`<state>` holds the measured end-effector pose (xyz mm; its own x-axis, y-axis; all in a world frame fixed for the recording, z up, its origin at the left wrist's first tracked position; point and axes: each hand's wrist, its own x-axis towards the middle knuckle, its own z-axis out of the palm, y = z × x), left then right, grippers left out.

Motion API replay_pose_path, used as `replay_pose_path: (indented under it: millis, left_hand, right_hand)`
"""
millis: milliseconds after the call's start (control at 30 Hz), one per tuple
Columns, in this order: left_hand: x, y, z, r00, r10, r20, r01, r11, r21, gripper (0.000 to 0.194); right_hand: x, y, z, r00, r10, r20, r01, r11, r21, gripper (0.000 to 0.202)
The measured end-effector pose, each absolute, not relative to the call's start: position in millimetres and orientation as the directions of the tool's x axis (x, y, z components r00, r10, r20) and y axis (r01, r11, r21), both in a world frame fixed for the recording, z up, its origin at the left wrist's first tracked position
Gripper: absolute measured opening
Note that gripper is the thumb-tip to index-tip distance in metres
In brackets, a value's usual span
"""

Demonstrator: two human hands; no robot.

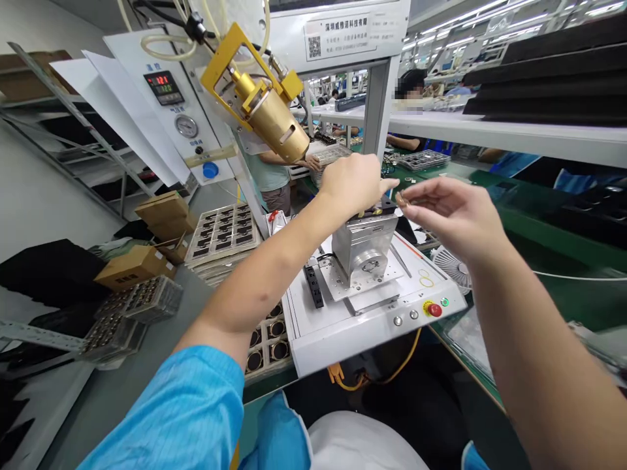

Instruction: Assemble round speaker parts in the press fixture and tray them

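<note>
My left hand [355, 184] is over the metal fixture [367, 247] of the white bench machine, below the brass-coloured cylinder [280, 124]. One finger points right; the others are curled, and what they may hold is hidden. To the right, my right hand [453, 212] pinches a small brownish piece [402, 199] between thumb and fingertips. The two hands are close together but apart. A dark part [386, 206] lies on top of the fixture, partly covered by my left hand.
Stacked trays [223, 238] stand left of the machine, with cardboard boxes [132, 266] beyond. A red button [434, 309] is on its front edge. A small white fan [448, 264] sits at right. Another person [275, 179] works behind the machine.
</note>
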<state>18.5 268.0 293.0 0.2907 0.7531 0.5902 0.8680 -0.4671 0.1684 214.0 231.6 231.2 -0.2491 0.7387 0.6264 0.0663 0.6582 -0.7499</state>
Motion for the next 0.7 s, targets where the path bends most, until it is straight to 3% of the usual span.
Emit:
replay_pose_path:
  millis: [133,267,333,433,567,700]
  left_hand:
    - [20,275,319,0.325,0.866,0.379,0.865,-0.435,0.252,0.046]
    - [-11,261,323,0.523,0.808,0.273,0.745,-0.589,0.315,0.03]
    - [-24,256,312,0.601,0.754,0.267,0.662,-0.656,0.362,0.023]
    - [-31,255,293,0.589,0.744,0.317,0.626,-0.667,0.404,0.023]
    - [-26,253,288,0.497,0.777,0.388,0.699,-0.623,0.351,0.028]
    - [-21,247,297,0.468,0.804,0.366,0.786,-0.568,0.243,0.025]
  right_hand:
    - [257,179,192,-0.184,0.823,0.537,0.052,0.553,-0.831,0.028]
    - [305,140,125,-0.036,0.941,0.338,0.059,0.339,-0.939,0.03]
    - [323,127,89,0.011,0.981,0.194,0.064,0.193,-0.979,0.035]
    - [338,114,47,0.056,0.997,0.048,0.064,0.044,-0.997,0.042]
    - [342,105,28,0.058,0.998,0.012,0.047,0.009,-0.999,0.046]
    - [335,102,39,0.024,0.999,0.023,0.035,0.022,-0.999,0.044]
